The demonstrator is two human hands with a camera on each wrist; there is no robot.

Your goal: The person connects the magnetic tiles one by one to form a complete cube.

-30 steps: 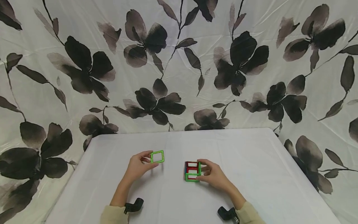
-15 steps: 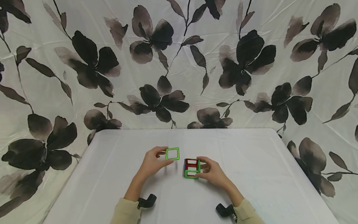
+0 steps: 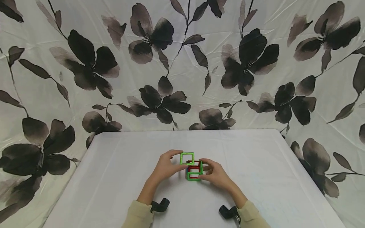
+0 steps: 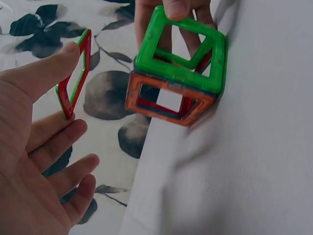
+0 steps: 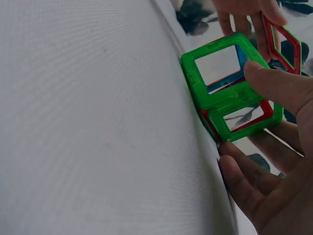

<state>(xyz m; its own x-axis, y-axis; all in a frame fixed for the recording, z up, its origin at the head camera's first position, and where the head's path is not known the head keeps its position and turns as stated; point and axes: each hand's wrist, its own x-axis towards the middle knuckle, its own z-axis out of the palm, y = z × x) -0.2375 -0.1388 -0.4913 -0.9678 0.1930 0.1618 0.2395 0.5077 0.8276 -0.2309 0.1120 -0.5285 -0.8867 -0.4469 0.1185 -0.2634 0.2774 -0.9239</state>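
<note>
My left hand (image 3: 166, 166) pinches a square magnetic tile (image 3: 187, 153) between thumb and fingers, its frame bright green on one face and red on the other. The right hand (image 3: 218, 175) grips a small cube of magnetic tiles (image 3: 195, 173) from its right side, thumb on a green tile (image 5: 198, 90). An orange tile (image 4: 156, 116) shows on the cube's side in the left wrist view, and a blue edge (image 5: 240, 61) in the right wrist view. The cube sits on the table. In the head view the loose tile overlaps the cube's far left corner; both wrist views show a gap between them.
A white cloth covers the table (image 3: 242, 148). Behind it hangs a pale curtain (image 3: 205, 69) with dark flowers. Black wrist cameras sit at the left cuff (image 3: 160, 205) and the right cuff (image 3: 228, 212).
My left hand has carried the loose tile rightward from the left side up to the cube. The right hand keeps its grip on the cube, which stays nearly in place.
</note>
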